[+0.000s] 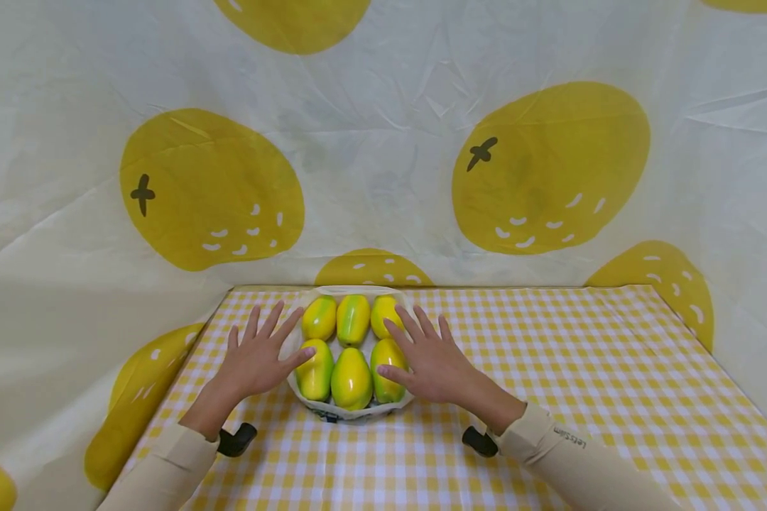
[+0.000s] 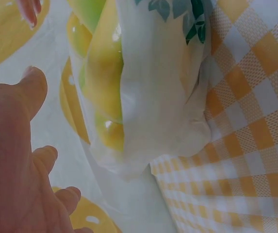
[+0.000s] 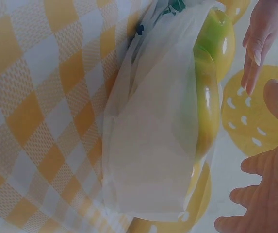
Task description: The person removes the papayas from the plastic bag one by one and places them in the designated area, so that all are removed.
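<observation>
In the head view, several glossy yellow-green fruits, papaya-like in shape, lie in two rows inside a white bag with its mouth rolled wide. My left hand is over the bag's left side, fingers spread, the thumb overlapping the near left fruit. Over the right side my right hand is likewise spread, its fingers overlapping the right-hand fruits. Neither hand grips anything. The left wrist view shows green leaf prints on the bag's side; in the right wrist view the translucent bag wall stands beside the fruits.
A yellow-and-white checked cloth covers the table and extends well to the right of the bag. Behind the table hangs a pale curtain printed with big yellow fruit shapes. Dark wrist cameras sit below both wrists.
</observation>
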A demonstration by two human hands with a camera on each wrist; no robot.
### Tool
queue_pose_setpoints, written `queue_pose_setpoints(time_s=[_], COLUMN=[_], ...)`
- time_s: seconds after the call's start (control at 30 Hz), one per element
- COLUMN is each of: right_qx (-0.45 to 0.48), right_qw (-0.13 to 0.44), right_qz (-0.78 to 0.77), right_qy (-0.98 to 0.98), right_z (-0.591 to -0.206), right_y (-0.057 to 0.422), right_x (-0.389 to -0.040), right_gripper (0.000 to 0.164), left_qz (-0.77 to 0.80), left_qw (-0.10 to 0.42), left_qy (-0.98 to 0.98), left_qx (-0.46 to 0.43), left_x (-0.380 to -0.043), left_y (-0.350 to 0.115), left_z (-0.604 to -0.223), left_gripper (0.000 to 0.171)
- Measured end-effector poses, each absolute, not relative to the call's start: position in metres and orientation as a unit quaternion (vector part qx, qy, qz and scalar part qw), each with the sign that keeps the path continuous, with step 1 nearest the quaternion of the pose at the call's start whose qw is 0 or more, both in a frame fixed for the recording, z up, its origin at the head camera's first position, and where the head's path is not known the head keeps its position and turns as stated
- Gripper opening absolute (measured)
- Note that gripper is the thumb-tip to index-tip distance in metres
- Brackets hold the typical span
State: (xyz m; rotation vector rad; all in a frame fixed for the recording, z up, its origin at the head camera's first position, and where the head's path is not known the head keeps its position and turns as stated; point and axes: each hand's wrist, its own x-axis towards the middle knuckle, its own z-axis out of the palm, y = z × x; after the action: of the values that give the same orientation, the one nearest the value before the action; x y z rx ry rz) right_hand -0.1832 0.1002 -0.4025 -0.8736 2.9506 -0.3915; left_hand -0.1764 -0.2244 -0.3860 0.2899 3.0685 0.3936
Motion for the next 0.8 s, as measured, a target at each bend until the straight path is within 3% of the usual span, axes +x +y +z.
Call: queue_pose_setpoints(time_s=[0.4,0.8], right_qx=[-0.283,-0.282], right_qw=[0.012,0.018], right_qz=[-0.141,-0.150], right_qy=[0.949,0.947], right_z=[-0.408,-0.413], right_y=[0.100,0.101], right_x=[-0.181,-0.179], right_gripper=[0.080,0.081], left_qz=[0.137,0.137], left_qw=[0.033,0.017], left_qy=[0.986,0.986], left_qx=[0.084,0.097], left_x=[-0.183,-0.186], left_y=[-0.231,-0.236], left_z=[-0.398,-0.410], left_gripper=[0.086,0.084])
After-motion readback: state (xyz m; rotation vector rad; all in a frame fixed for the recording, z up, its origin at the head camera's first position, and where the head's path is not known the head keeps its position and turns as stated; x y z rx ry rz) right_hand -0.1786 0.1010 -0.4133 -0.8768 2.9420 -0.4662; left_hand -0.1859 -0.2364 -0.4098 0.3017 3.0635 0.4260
